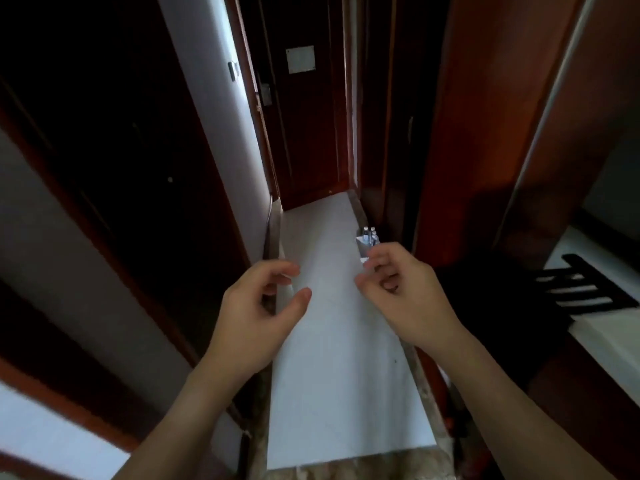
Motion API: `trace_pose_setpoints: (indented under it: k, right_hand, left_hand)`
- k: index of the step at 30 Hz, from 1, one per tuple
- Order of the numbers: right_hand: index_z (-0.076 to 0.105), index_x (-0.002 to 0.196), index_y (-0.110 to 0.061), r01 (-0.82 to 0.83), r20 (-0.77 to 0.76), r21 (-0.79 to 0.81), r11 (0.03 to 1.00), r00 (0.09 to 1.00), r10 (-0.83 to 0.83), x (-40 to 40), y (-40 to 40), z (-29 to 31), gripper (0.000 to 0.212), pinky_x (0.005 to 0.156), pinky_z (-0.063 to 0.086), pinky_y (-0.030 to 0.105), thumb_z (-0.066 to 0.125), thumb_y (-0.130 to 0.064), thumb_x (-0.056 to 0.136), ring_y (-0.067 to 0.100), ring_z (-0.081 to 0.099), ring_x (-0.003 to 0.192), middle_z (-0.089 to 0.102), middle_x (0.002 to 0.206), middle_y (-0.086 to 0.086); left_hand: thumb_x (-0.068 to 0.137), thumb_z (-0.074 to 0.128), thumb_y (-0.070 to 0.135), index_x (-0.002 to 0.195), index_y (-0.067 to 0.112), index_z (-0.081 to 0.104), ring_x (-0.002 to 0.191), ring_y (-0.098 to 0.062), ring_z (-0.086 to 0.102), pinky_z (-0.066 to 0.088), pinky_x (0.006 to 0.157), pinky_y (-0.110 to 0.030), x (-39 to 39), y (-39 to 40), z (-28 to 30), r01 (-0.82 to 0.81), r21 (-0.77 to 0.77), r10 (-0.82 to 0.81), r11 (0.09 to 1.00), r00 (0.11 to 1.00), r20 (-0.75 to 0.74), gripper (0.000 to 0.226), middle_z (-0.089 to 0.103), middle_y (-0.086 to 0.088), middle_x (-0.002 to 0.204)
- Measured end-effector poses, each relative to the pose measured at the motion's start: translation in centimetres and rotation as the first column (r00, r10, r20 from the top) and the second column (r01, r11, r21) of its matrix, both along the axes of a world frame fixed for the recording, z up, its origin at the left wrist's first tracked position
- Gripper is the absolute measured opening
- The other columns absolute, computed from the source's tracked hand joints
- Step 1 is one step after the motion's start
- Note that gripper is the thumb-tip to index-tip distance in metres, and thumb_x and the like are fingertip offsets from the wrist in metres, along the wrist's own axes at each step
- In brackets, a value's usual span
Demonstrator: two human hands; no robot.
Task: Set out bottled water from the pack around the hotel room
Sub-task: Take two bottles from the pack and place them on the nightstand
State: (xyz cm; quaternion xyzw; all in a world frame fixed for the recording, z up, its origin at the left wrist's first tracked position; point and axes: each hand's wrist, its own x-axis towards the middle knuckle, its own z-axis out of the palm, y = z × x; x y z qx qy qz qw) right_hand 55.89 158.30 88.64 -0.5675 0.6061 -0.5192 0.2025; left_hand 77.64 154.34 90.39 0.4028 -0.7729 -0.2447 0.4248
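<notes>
A pack of small water bottles [369,238] with white caps stands on the floor at the right edge of a narrow hallway, against a dark wooden panel. Part of the pack is hidden behind my right hand [405,292]. That hand hovers in front of the pack with fingers curled and apart, holding nothing. My left hand [258,315] is raised at the same height to the left, fingers loosely spread and empty. Both forearms reach forward over the pale floor.
The pale tiled hallway floor [332,341] runs ahead to a dark wooden entry door [304,133]. A white wall [221,133] and dark doorway lie left. Reddish wooden wardrobe panels [485,133] stand right, with a black chair back [585,289] beside a white surface.
</notes>
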Motion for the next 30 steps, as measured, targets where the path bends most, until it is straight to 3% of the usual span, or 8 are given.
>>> trace_pose_setpoints:
  k: [4, 9, 14, 19, 25, 30]
  right_hand:
    - [0.061, 0.112, -0.029, -0.051, -0.03, 0.009, 0.999, 0.998, 0.051, -2.4, -10.9, 1.0, 0.031, 0.078, 0.053, 0.027, 0.074, -0.03, 0.084, 0.008, 0.064, 0.09, 0.067, 0.101, -0.01]
    - [0.06, 0.107, -0.038, -0.081, -0.026, 0.033, 0.996, 0.996, 0.081, -4.4, -24.5, -0.4, 0.037, 0.08, 0.057, 0.036, 0.066, -0.052, 0.073, 0.009, 0.066, 0.09, 0.068, 0.1, -0.012]
    - [0.063, 0.109, -0.027, -0.065, -0.037, 0.059, 0.996, 0.997, 0.067, -6.8, -40.5, -2.0, 0.027, 0.077, 0.054, 0.028, 0.074, -0.026, 0.084, 0.007, 0.064, 0.087, 0.067, 0.097, -0.012]
    - [0.064, 0.109, -0.027, -0.008, -0.076, 0.092, 0.996, 0.997, 0.015, -10.8, -55.5, -0.9, 0.026, 0.075, 0.056, 0.03, 0.074, -0.029, 0.084, 0.007, 0.066, 0.086, 0.068, 0.097, -0.013]
    - [0.064, 0.111, -0.023, 0.136, -0.026, 0.043, 0.99, 0.991, -0.135, -17.2, -68.6, 0.4, 0.03, 0.079, 0.058, 0.033, 0.074, -0.026, 0.083, 0.007, 0.068, 0.09, 0.07, 0.099, -0.012]
    - [0.065, 0.107, -0.022, 0.216, 0.003, 0.035, 0.976, 0.976, -0.216, -24.5, -78.9, -0.3, 0.026, 0.075, 0.058, 0.028, 0.074, -0.024, 0.082, 0.004, 0.069, 0.081, 0.071, 0.095, -0.009]
  left_hand:
    - [0.083, 0.065, 0.043, 0.11, 0.028, 0.065, 0.102, -0.002, 0.062, 0.05, 0.086, -0.013, -2.0, -9.9, 0.4, -0.053, -0.018, 0.053, 0.998, 0.999, 0.011, 0.031, 0.065, 0.017, 0.106]
    - [0.08, 0.069, 0.035, 0.107, 0.028, 0.065, 0.101, -0.001, 0.062, 0.05, 0.085, -0.016, -3.8, -23.3, -1.2, -0.105, -0.005, 0.105, 0.994, 0.994, -0.026, 0.029, 0.066, 0.014, 0.105]
    - [0.076, 0.065, 0.049, 0.107, 0.025, 0.067, 0.096, -0.009, 0.066, 0.053, 0.083, -0.027, -6.3, -40.0, -3.5, -0.085, 0.044, 0.089, 0.995, 0.992, -0.086, 0.039, 0.069, 0.009, 0.101]
    - [0.072, 0.065, 0.05, 0.099, 0.038, 0.064, 0.094, -0.005, 0.064, 0.048, 0.084, -0.017, -11.2, -56.9, -3.2, -0.021, 0.114, 0.038, 0.993, 0.987, -0.153, 0.029, 0.069, 0.011, 0.099]
    - [0.076, 0.068, 0.043, 0.1, 0.04, 0.063, 0.094, -0.015, 0.067, 0.055, 0.086, -0.039, -18.1, -73.1, -2.6, 0.097, 0.081, -0.085, 0.992, 0.987, -0.138, 0.024, 0.07, 0.008, 0.101]
    - [0.074, 0.065, 0.047, 0.096, 0.044, 0.06, 0.092, -0.005, 0.065, 0.05, 0.082, -0.024, -25.5, -84.2, -2.9, 0.151, 0.066, -0.143, 0.986, 0.983, -0.111, 0.023, 0.068, 0.015, 0.097]
